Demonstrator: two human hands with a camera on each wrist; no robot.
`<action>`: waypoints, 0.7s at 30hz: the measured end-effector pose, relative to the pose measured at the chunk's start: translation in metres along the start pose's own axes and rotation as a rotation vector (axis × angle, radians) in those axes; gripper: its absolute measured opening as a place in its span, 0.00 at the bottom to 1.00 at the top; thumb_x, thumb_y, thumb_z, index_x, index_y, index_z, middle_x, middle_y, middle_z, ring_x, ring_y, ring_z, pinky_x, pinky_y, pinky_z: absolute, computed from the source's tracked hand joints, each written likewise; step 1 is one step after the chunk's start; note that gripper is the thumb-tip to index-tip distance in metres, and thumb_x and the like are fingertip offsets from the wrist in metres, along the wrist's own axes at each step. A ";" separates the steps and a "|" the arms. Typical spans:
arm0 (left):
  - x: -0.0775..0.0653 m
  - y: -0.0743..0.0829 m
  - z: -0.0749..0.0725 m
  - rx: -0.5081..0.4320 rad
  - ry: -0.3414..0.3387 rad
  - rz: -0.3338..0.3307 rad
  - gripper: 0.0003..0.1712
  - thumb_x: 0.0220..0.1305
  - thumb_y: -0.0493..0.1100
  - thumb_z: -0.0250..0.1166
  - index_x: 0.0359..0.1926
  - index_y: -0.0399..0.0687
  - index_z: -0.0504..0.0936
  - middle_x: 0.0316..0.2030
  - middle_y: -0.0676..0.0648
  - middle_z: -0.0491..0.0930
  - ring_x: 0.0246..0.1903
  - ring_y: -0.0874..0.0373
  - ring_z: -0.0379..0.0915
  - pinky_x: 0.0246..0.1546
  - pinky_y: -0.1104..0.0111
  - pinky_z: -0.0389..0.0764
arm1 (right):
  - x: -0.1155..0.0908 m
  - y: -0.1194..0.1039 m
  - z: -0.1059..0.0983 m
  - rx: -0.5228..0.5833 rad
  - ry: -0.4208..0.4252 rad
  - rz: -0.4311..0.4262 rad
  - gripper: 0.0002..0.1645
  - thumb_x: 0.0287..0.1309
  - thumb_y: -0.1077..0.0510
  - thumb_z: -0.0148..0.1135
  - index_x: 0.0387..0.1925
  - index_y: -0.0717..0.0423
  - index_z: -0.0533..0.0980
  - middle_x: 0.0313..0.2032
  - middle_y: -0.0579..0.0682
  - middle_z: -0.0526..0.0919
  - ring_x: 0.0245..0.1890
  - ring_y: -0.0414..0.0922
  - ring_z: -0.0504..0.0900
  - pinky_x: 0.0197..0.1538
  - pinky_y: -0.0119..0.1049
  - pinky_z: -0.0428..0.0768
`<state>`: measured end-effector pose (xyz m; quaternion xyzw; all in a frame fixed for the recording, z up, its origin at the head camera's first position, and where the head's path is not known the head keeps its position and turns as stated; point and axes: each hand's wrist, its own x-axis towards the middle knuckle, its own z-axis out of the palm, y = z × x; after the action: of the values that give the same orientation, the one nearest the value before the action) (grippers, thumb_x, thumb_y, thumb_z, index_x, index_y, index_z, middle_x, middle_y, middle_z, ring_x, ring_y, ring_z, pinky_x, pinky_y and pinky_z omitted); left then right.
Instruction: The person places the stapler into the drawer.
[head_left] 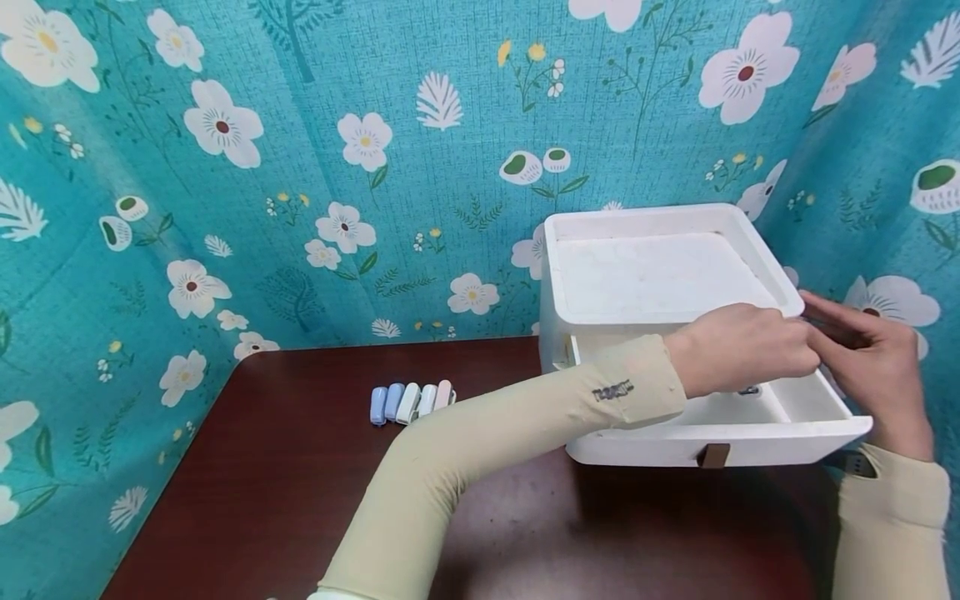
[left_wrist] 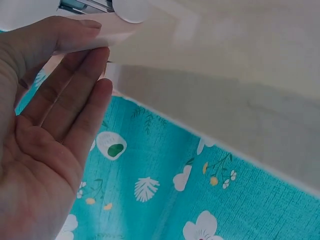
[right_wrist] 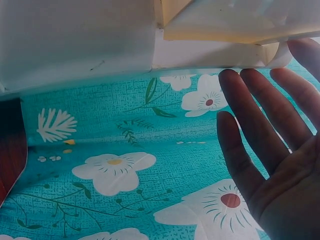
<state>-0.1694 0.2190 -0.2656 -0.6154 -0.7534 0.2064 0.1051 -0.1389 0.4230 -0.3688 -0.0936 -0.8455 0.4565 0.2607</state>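
Note:
A white drawer box (head_left: pixel 667 275) stands on the table with its drawer (head_left: pixel 750 446) pulled out. My left hand (head_left: pixel 742 348) reaches over the drawer's right part. In the left wrist view, its thumb and fingers pinch a smooth pale pink piece (left_wrist: pixel 112 31), mostly covered by the thumb. Beside that piece are a white rounded part (left_wrist: pixel 131 7) and some metal. The right hand (head_left: pixel 873 367) is at the box's right side, its thumb close to the left hand. Its fingers (right_wrist: pixel 260 112) are loosely extended, fingertips at the box's edge. A small metallic thing (head_left: pixel 748 389) shows inside the drawer.
Several small blue, white and pink stapler-like items (head_left: pixel 408 402) lie in a row on the dark red-brown table (head_left: pixel 315 467). A brown pull tab (head_left: pixel 712 455) is on the drawer front. A blue-green flowered curtain (head_left: pixel 450 208) hangs behind and beside the box.

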 end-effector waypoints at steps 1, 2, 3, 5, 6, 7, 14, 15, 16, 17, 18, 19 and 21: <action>0.001 0.000 0.001 0.008 0.005 0.001 0.27 0.69 0.55 0.54 0.68 0.68 0.66 0.69 0.61 0.66 0.68 0.66 0.62 0.66 0.75 0.64 | 0.000 0.000 0.000 0.004 -0.001 -0.005 0.30 0.58 0.54 0.66 0.63 0.42 0.73 0.54 0.26 0.79 0.39 0.13 0.75 0.37 0.10 0.72; 0.001 0.000 0.002 0.014 0.011 0.000 0.27 0.70 0.55 0.54 0.68 0.68 0.66 0.69 0.60 0.66 0.68 0.66 0.62 0.67 0.75 0.64 | 0.000 0.000 0.000 0.005 -0.001 -0.008 0.30 0.58 0.54 0.66 0.63 0.42 0.73 0.55 0.27 0.79 0.39 0.14 0.76 0.37 0.10 0.72; 0.002 0.001 0.003 0.020 0.017 0.001 0.26 0.70 0.54 0.54 0.68 0.68 0.67 0.69 0.60 0.67 0.68 0.65 0.62 0.67 0.75 0.64 | 0.000 -0.001 0.001 0.007 0.000 -0.010 0.30 0.58 0.54 0.66 0.63 0.42 0.73 0.55 0.27 0.80 0.39 0.14 0.76 0.37 0.10 0.72; 0.004 0.002 0.005 0.039 0.016 0.003 0.26 0.71 0.54 0.53 0.68 0.67 0.67 0.68 0.59 0.67 0.68 0.65 0.63 0.67 0.74 0.65 | 0.000 -0.001 0.001 0.010 0.000 -0.013 0.29 0.58 0.54 0.66 0.62 0.41 0.73 0.55 0.27 0.80 0.39 0.14 0.76 0.38 0.10 0.71; 0.005 0.003 0.006 0.048 0.012 0.004 0.26 0.71 0.54 0.52 0.68 0.67 0.67 0.68 0.58 0.68 0.68 0.65 0.63 0.67 0.74 0.65 | 0.000 -0.002 0.002 0.008 0.000 -0.013 0.29 0.58 0.54 0.66 0.62 0.41 0.73 0.54 0.27 0.80 0.39 0.14 0.76 0.38 0.10 0.71; 0.006 0.003 0.007 0.055 0.007 0.004 0.25 0.72 0.53 0.52 0.68 0.67 0.67 0.68 0.58 0.68 0.67 0.65 0.63 0.67 0.73 0.66 | 0.001 -0.002 0.002 0.005 0.001 -0.014 0.29 0.58 0.54 0.66 0.62 0.41 0.74 0.54 0.26 0.80 0.39 0.14 0.76 0.38 0.10 0.71; 0.010 0.007 0.013 0.114 0.023 0.015 0.24 0.73 0.51 0.50 0.68 0.67 0.68 0.66 0.58 0.71 0.66 0.64 0.66 0.67 0.74 0.65 | 0.003 -0.004 0.002 -0.028 0.007 -0.025 0.29 0.58 0.54 0.67 0.61 0.41 0.74 0.55 0.26 0.79 0.41 0.13 0.75 0.41 0.10 0.70; 0.010 0.008 0.014 0.135 0.035 0.018 0.24 0.73 0.51 0.50 0.69 0.66 0.67 0.66 0.57 0.71 0.67 0.63 0.66 0.68 0.73 0.64 | 0.004 -0.005 0.002 -0.033 0.007 -0.020 0.29 0.58 0.53 0.67 0.61 0.40 0.74 0.55 0.26 0.79 0.41 0.13 0.75 0.41 0.10 0.70; 0.010 0.008 0.015 0.151 0.043 0.019 0.24 0.74 0.50 0.50 0.69 0.66 0.67 0.66 0.57 0.71 0.67 0.63 0.66 0.69 0.73 0.64 | 0.003 -0.005 0.002 -0.036 0.006 -0.012 0.29 0.58 0.53 0.67 0.61 0.39 0.74 0.55 0.26 0.79 0.41 0.13 0.75 0.42 0.11 0.70; 0.009 0.008 0.016 0.159 0.050 0.018 0.24 0.74 0.50 0.49 0.69 0.66 0.68 0.66 0.57 0.71 0.67 0.62 0.66 0.69 0.72 0.63 | 0.003 -0.005 0.002 -0.040 0.005 -0.005 0.29 0.57 0.52 0.67 0.61 0.39 0.74 0.55 0.26 0.79 0.41 0.13 0.74 0.42 0.11 0.70; 0.009 0.008 0.016 0.147 0.049 0.015 0.24 0.74 0.50 0.50 0.69 0.66 0.68 0.66 0.57 0.71 0.67 0.62 0.66 0.69 0.72 0.63 | 0.003 -0.004 0.002 -0.042 0.005 0.000 0.29 0.57 0.52 0.67 0.61 0.38 0.74 0.55 0.26 0.79 0.41 0.12 0.74 0.42 0.11 0.70; 0.008 0.008 0.015 0.137 0.048 0.012 0.24 0.74 0.50 0.50 0.68 0.67 0.67 0.66 0.57 0.71 0.67 0.63 0.66 0.69 0.72 0.64 | 0.003 -0.004 0.002 -0.038 0.006 0.001 0.29 0.57 0.52 0.67 0.61 0.38 0.74 0.56 0.27 0.79 0.41 0.13 0.74 0.42 0.11 0.70; 0.007 0.007 0.014 0.090 0.051 0.004 0.24 0.73 0.51 0.51 0.68 0.67 0.68 0.66 0.58 0.71 0.66 0.64 0.65 0.67 0.73 0.66 | 0.002 -0.003 0.001 -0.017 0.008 -0.004 0.29 0.58 0.54 0.66 0.62 0.40 0.74 0.56 0.28 0.79 0.41 0.13 0.75 0.41 0.11 0.71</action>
<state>-0.1706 0.2242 -0.2814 -0.6166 -0.7392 0.2245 0.1515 -0.1409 0.4216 -0.3664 -0.0962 -0.8485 0.4483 0.2642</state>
